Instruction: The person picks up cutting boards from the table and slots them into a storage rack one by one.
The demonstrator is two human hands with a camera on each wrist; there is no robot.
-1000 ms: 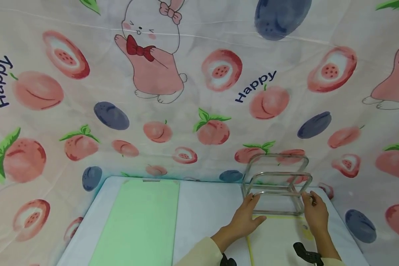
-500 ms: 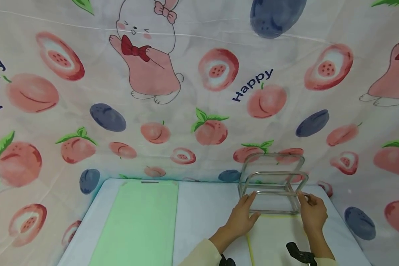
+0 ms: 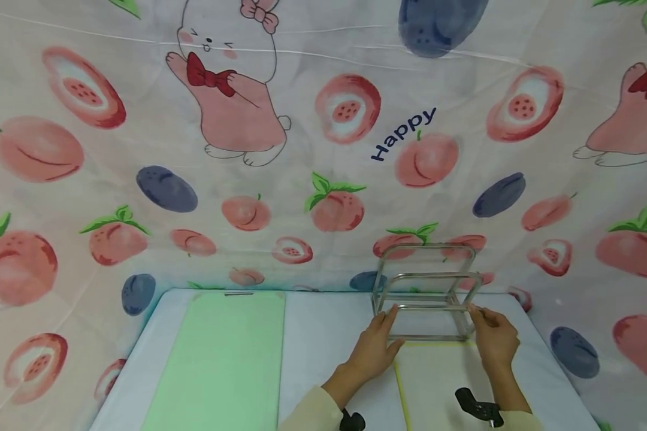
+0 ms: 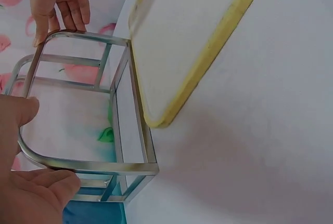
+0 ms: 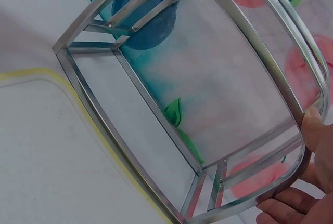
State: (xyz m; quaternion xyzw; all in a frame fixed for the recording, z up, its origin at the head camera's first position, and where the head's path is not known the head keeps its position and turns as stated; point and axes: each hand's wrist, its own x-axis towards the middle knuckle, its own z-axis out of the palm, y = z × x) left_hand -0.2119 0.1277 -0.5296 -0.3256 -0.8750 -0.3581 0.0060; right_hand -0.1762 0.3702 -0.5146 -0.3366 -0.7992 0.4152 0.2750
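A silver metal rack (image 3: 428,307) with several upright frames stands at the back right of the table, against the patterned cloth. My left hand (image 3: 368,352) grips its left side; in the left wrist view the thumb lies over the frame's bar and the fingers sit along the outside. On the opposite side, my right hand (image 3: 495,338) holds the same frame, thumb (image 5: 314,125) on the bar and fingers below it. A white board with a yellow edge (image 4: 208,57) lies flat right in front of the rack's base. Its near end is cut off in the head view.
A light green board (image 3: 221,359) lies flat on the left of the white table (image 3: 329,323), a slot at its far end. Behind the table hangs a cloth (image 3: 302,197) printed with fruit and rabbits, which also rises at both sides.
Both hands have shifted the rack a little to the left along the back of the table, keeping their grip. The head view has also drifted slightly. Both boards lie still.
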